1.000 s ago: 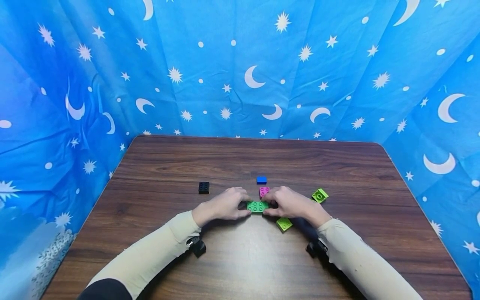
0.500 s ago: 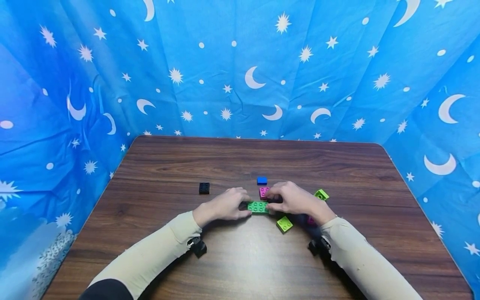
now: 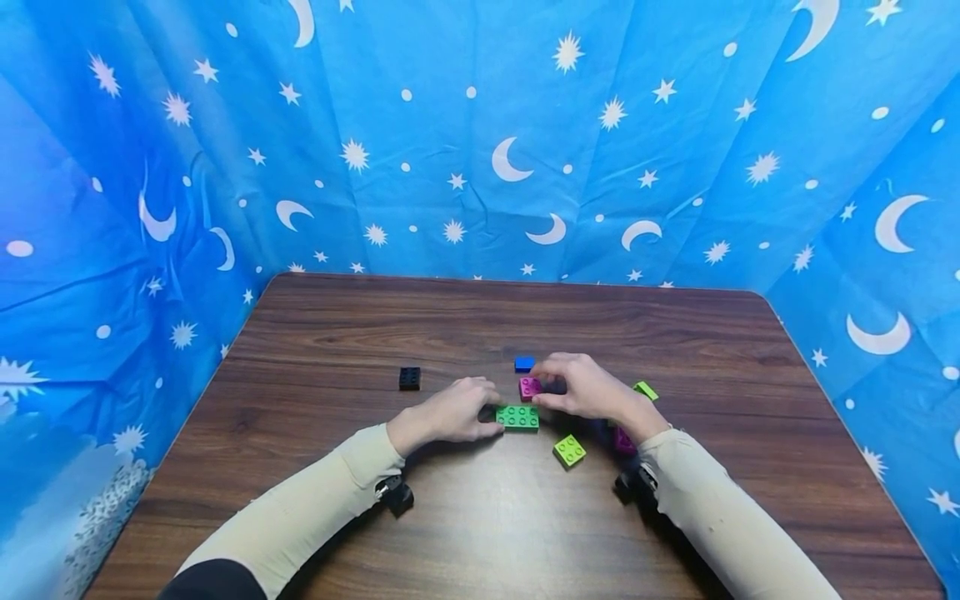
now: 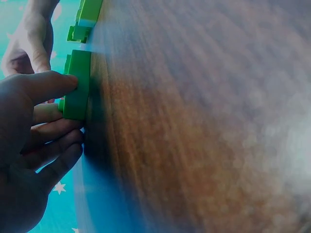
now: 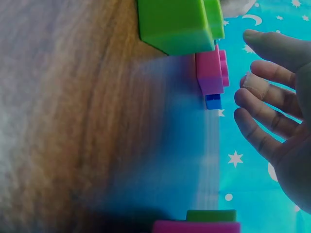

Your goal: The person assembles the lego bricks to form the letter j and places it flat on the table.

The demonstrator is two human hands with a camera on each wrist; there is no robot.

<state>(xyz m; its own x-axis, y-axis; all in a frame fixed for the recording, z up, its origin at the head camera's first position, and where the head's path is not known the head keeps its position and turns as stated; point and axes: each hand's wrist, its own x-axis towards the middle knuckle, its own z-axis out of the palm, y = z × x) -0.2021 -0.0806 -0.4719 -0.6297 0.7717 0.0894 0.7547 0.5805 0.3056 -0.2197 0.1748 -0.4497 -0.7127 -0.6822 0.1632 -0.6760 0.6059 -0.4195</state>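
Observation:
My left hand (image 3: 453, 410) pinches the left end of a green eight-stud toy brick (image 3: 517, 418), which lies flat on the table. In the left wrist view the thumb presses the near side of this green brick (image 4: 77, 87), with fingers behind it. My right hand (image 3: 588, 387) hovers just right of a small pink brick (image 3: 529, 388), thumb and fingers spread. In the right wrist view its fingers (image 5: 262, 92) look apart from the pink brick (image 5: 210, 73) and hold nothing. A blue brick (image 3: 523, 364) lies just behind the pink one.
A lime brick (image 3: 570, 451) sits in front of the right hand. Another lime brick (image 3: 645, 389) and a magenta brick (image 3: 624, 442) are partly hidden by the right wrist. A black brick (image 3: 409, 378) stands at left on the wooden table (image 3: 315, 333). A patterned blue curtain (image 3: 450, 125) surrounds it.
The right hand has let go of the green brick's right end and moved back to beside the pink brick. Under the right wrist the magenta brick has come into sight. The left hand stays put.

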